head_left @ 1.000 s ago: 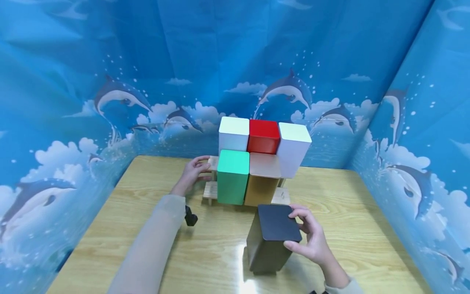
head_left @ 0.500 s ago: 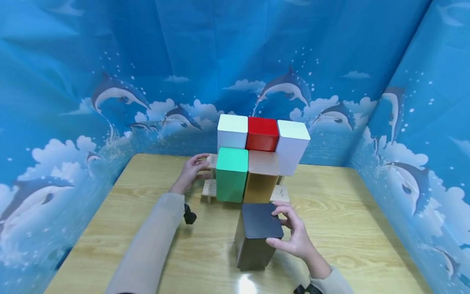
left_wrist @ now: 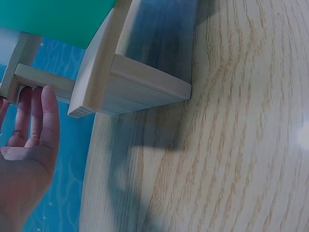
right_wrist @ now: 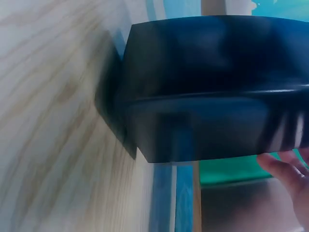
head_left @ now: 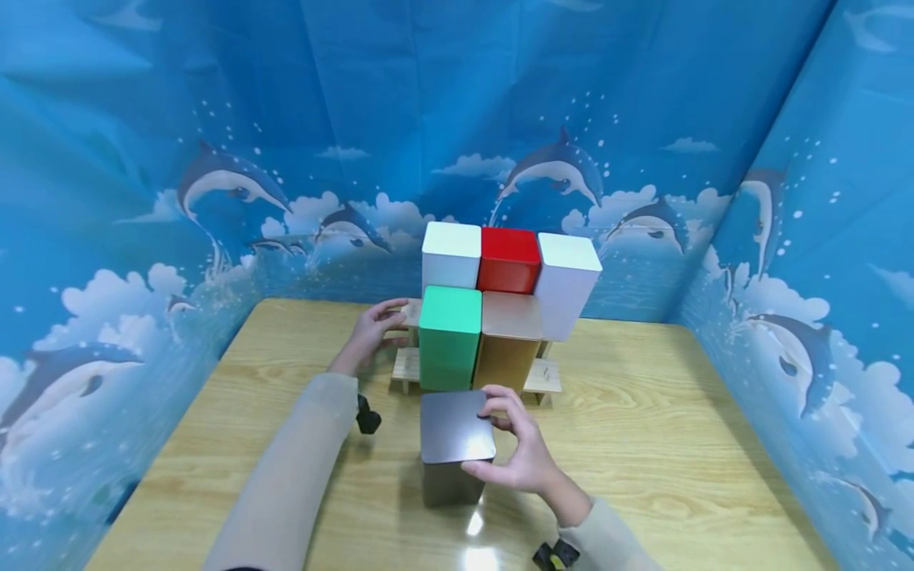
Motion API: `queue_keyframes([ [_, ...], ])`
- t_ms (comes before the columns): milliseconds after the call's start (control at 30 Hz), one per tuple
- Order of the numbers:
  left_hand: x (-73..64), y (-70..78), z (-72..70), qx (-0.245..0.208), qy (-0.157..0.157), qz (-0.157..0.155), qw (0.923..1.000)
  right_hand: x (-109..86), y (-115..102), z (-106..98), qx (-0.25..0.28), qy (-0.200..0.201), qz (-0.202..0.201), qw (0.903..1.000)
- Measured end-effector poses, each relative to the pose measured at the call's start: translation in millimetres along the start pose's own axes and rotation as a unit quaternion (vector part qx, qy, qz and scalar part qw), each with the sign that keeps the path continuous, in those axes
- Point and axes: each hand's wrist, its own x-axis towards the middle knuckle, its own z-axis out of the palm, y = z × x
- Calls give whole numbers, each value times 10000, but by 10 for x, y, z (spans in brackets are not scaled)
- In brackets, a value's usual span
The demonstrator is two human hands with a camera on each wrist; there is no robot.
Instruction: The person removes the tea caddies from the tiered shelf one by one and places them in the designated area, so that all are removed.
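My right hand point(head_left: 524, 452) pinches the upper edges of a tall black box point(head_left: 455, 428), thumb on the near side and fingers on the far side. In the right wrist view, the black box point(right_wrist: 207, 92) shows its shadow close by its base; it seems to be just off the table. My left hand point(head_left: 367, 337) holds the left end of the upper step of a wooden stepped stand point(head_left: 407, 365). In the left wrist view, its fingers point(left_wrist: 49, 116) touch the step from below. On the stand's lower step are a green box point(head_left: 450, 341) and a brown box point(head_left: 508, 349).
Behind these stand a white box point(head_left: 451, 254), a red box point(head_left: 509, 262) and another white box point(head_left: 567, 285). The stand's lower step juts out at right point(head_left: 544, 377). A dolphin-patterned blue backdrop point(head_left: 457, 103) encloses the wood-grain table point(head_left: 643, 444).
My right hand has carried the black box leftward, from in front of the stand's right part to in front of the green box. My left hand stays at the stand's left end.
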Motion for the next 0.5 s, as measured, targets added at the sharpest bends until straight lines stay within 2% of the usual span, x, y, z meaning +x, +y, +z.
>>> queue_keyframes([
  [167, 9, -6, -2, 83, -35, -58, 9999, 135, -141, 111, -25, -20, -109, 9999],
  [500, 51, 72, 10, 201, 29, -356, 9992, 249, -110, 268, -125, -38, 48, 9999],
])
